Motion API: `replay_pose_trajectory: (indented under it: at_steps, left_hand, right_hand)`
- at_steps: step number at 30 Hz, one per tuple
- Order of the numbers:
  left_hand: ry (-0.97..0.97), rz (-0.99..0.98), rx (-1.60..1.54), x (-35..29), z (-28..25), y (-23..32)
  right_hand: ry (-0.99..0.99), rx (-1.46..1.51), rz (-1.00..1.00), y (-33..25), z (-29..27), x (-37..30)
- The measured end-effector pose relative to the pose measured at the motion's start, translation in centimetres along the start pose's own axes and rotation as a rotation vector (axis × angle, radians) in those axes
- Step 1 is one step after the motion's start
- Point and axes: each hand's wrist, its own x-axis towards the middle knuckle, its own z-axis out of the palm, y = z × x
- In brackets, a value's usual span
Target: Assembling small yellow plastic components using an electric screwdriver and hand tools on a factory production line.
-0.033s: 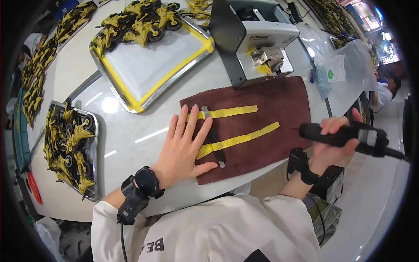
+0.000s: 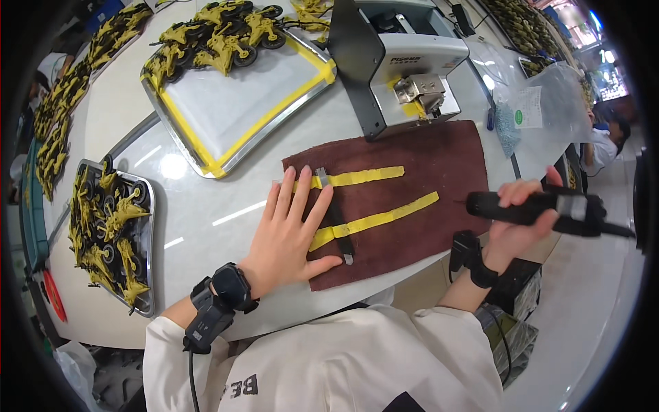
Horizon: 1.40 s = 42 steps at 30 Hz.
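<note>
My left hand (image 2: 283, 233) lies flat with fingers spread on a brown cloth mat (image 2: 439, 161). Beside its fingers and thumb is a narrow dark bar (image 2: 336, 213) with greyish ends. Two yellow tape strips, an upper one (image 2: 374, 176) and a lower one (image 2: 391, 215), cross this bar and stick out to the right; my fingers partly cover their left ends. My right hand (image 2: 518, 214) is closed around a black electric screwdriver (image 2: 494, 209), held above the mat's right edge. Its thin tip points left, apart from the bar and tape.
Beyond the mat stands a grey-and-white tape dispenser (image 2: 419, 65). A yellow-edged tray (image 2: 240, 154) carries several yellow toy motorcycles (image 2: 223, 41); another metal tray (image 2: 152, 275) at left holds more. A clear plastic bag (image 2: 559, 103) lies at right, near a person (image 2: 604, 147).
My right hand and the screwdriver have shifted slightly left and away from me. The left hand stays in place on the mat.
</note>
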Motion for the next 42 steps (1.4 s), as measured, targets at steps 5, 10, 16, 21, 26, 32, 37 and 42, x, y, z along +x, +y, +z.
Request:
replay_pose_trajectory:
  at_steps: [5,10,16,21,26,32,37,42]
  left_hand:
    - [-0.012,-0.016,0.007,-1.3,0.1,1.8]
    - [0.001,-0.060,-0.015,-2.4,0.7,2.8]
    - [-0.075,-0.111,-0.024,-2.5,-0.8,1.8]
    - [0.666,0.017,0.030,3.2,-6.2,-5.4]
    - [0.350,-0.471,0.470,12.0,-9.0,-21.0]
    - [0.266,-0.427,0.352,14.0,-8.9,-23.7]
    - [0.148,-0.451,0.210,14.4,-10.4,-21.3]
    - [0.650,0.080,-0.080,8.6,-10.5,-6.8]
  right_hand:
    - [0.016,-0.101,0.090,0.4,2.2,0.0]
    - [-0.057,-0.286,0.177,0.5,3.5,0.4]
    - [0.136,-0.028,-0.049,-2.0,1.5,-0.6]
    - [0.140,-0.224,0.033,0.5,1.7,-0.7]
    - [0.129,-0.216,0.052,0.7,1.9,-0.6]
    - [0.130,-0.179,0.027,0.5,1.5,-0.8]
    - [0.168,-0.249,0.061,1.3,1.3,-0.4]
    - [0.173,-0.263,-0.011,0.9,1.6,-1.3]
